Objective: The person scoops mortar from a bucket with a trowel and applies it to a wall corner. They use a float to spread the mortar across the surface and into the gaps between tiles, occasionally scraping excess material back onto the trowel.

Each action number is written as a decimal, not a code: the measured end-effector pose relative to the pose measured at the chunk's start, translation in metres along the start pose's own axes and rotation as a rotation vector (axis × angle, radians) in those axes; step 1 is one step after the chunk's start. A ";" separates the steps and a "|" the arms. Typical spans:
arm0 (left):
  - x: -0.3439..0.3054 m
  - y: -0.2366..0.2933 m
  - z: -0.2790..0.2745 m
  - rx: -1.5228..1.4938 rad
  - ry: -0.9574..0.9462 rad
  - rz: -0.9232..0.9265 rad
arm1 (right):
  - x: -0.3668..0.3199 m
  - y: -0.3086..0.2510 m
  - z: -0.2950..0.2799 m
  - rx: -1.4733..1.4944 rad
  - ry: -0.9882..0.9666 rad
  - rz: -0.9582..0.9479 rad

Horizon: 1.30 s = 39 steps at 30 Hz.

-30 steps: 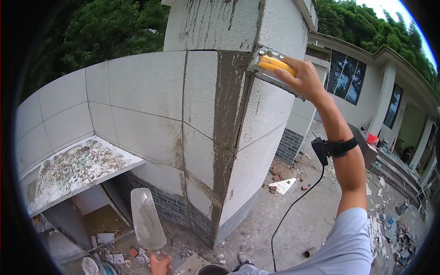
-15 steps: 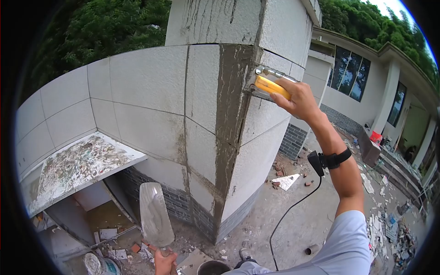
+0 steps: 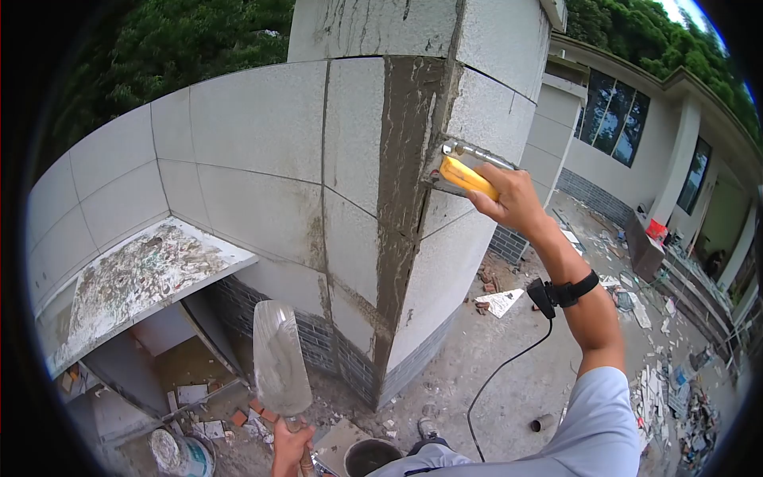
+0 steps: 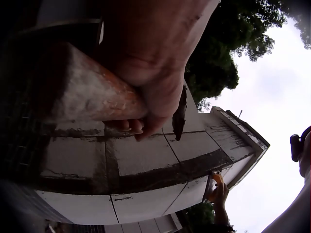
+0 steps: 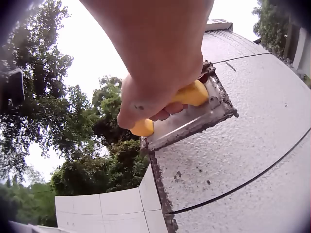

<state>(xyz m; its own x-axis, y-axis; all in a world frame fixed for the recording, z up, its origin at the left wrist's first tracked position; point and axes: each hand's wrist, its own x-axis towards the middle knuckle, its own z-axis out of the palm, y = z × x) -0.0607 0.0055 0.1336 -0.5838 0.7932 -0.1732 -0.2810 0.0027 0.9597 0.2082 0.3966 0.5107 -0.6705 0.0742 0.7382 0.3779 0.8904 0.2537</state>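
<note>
My right hand [image 3: 513, 199] grips the yellow handle [image 3: 469, 176] of a flat metal float [image 3: 455, 188], whose plate lies on the pillar's corner beside a grey mortar strip [image 3: 403, 143]. In the right wrist view my fingers curl round the yellow handle [image 5: 194, 93], and mortar clings to the plate's edges. Low in the head view, my left hand [image 3: 292, 445] holds a trowel by its handle, its broad smeared blade [image 3: 281, 362] pointing up. The left wrist view shows the left hand [image 4: 150, 92] round the wooden handle [image 4: 92, 92].
A splattered slab [image 3: 151, 274] stands at the left above open compartments. Below are a white bucket [image 3: 181, 453] and a dark bucket [image 3: 372, 457]. Broken tiles [image 3: 656, 397] and rubble lie on the right ground; a black cable [image 3: 497, 370] hangs from the right forearm's strap.
My right hand and the float have moved down along the pillar's corner. The trowel in my left hand has shifted right and up in the view.
</note>
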 end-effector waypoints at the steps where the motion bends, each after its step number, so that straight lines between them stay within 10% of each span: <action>1: -0.001 -0.001 0.000 -0.004 0.013 -0.003 | -0.006 0.000 -0.001 0.004 -0.003 -0.005; 21: -0.005 0.008 0.008 0.010 -0.022 -0.043 | -0.069 -0.014 0.027 -0.001 -0.120 0.039; 27: 0.012 0.017 0.021 0.049 -0.124 -0.019 | -0.078 -0.120 0.040 0.548 -0.434 0.225; 39: 0.026 0.028 0.058 0.388 -0.126 0.184 | -0.087 -0.198 0.076 0.642 -0.643 0.149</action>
<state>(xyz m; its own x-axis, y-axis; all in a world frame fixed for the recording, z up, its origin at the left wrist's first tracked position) -0.0395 0.0616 0.1693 -0.4929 0.8700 0.0137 0.1397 0.0636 0.9881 0.1429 0.2485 0.3489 -0.9418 0.2725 0.1970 0.1910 0.9158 -0.3534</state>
